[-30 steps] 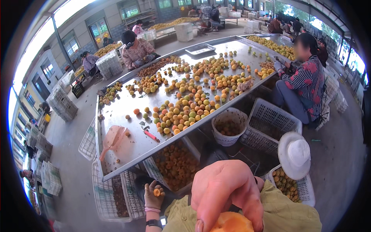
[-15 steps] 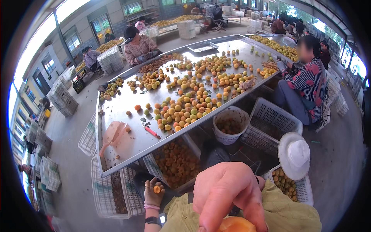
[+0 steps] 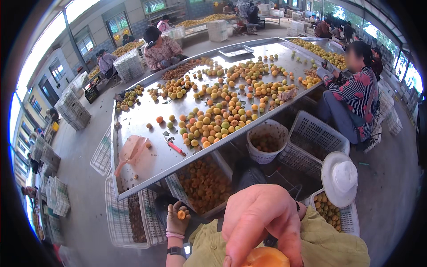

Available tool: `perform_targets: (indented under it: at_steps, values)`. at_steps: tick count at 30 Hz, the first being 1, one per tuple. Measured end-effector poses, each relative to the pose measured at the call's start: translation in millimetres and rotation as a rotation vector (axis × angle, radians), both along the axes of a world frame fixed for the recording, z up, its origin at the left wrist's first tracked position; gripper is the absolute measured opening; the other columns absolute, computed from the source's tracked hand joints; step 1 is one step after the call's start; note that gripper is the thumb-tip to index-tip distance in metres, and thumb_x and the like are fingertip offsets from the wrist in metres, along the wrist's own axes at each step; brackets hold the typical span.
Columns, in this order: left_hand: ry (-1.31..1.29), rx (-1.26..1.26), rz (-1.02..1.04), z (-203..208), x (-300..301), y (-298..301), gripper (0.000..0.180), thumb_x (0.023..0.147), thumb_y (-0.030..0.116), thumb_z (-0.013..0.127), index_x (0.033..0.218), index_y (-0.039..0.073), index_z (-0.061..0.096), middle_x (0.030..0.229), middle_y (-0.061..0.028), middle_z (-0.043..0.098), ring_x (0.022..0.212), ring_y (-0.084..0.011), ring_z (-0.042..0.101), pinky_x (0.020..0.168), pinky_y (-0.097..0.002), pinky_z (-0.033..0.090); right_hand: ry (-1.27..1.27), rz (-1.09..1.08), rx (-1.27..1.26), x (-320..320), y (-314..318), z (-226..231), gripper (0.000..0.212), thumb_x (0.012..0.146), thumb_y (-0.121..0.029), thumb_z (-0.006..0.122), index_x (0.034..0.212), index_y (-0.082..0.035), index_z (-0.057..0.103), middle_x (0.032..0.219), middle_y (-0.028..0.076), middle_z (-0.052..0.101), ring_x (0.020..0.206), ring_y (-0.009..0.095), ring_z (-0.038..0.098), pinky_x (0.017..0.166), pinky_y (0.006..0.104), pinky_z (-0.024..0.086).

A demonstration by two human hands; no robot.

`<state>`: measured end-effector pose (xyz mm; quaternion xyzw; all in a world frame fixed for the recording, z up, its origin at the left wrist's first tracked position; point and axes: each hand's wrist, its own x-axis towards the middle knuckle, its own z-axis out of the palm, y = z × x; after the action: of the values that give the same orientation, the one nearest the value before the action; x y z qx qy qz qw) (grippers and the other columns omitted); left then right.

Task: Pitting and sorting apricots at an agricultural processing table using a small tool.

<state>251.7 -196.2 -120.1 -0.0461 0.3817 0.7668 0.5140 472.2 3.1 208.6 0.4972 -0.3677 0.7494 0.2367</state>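
My right hand (image 3: 262, 216), bare and very close, pinches an orange apricot half (image 3: 267, 258) at the lower edge, its hollow partly in sight. Lower down to the left, my gloved left hand (image 3: 176, 224) has its fingers curled round a smaller apricot piece (image 3: 181, 215) with a brownish centre. Whole apricots (image 3: 213, 122) in yellow, orange and green lie heaped on the metal table (image 3: 133, 116) in front of me. A red-handled tool (image 3: 176, 148) rests by the near edge of that heap. Under the table edge stands a crate of opened apricot halves (image 3: 204, 184).
A pinkish scoop (image 3: 130, 153) lies at the table's left corner. Below the edge are a white bucket (image 3: 267, 142), a mostly dark-bottomed crate (image 3: 313, 138) and white crates (image 3: 129, 218). A white hat (image 3: 340, 178) sits on a crate of apricots. Co-workers sit at the right (image 3: 356, 98) and far side (image 3: 162, 51).
The apricot half in my right hand sits slightly differently, with the fingers shifted a little left. My left hand has barely moved. The view has shifted slightly.
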Motion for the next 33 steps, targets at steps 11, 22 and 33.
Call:
perform_targets:
  at_steps: [11,22,33]
  values:
    - [-0.018,0.002,0.002,-2.0,0.2,0.5,0.054,0.096,0.055,0.056,0.125,0.009,0.052,0.090,-0.0058,0.059,0.081,-0.0204,0.056,0.070,-0.0327,0.048,0.006,-0.003,0.034,-0.5,-1.1,-3.5,0.065,0.080,-0.022,0.086,0.117,0.023,0.057,0.095,0.020,0.067,0.067,0.015,0.064,0.054,0.0231,0.049]
    - [-0.012,0.031,-0.010,-3.6,-0.6,1.1,0.054,0.096,0.055,0.055,0.123,0.008,0.054,0.089,-0.0060,0.059,0.081,-0.0203,0.057,0.071,-0.0335,0.049,-0.053,0.007,-0.035,1.6,-5.4,-6.0,0.065,0.080,-0.023,0.086,0.118,0.021,0.057,0.099,0.021,0.068,0.071,0.015,0.065,0.056,0.0235,0.049]
    - [-0.007,0.017,0.001,0.9,1.7,3.0,0.054,0.096,0.053,0.057,0.125,0.008,0.052,0.090,-0.0066,0.060,0.082,-0.0207,0.057,0.072,-0.0350,0.049,-0.059,0.017,0.025,1.4,-1.6,-8.2,0.065,0.079,-0.018,0.086,0.120,0.021,0.056,0.107,0.023,0.068,0.079,0.017,0.067,0.064,0.0244,0.052]
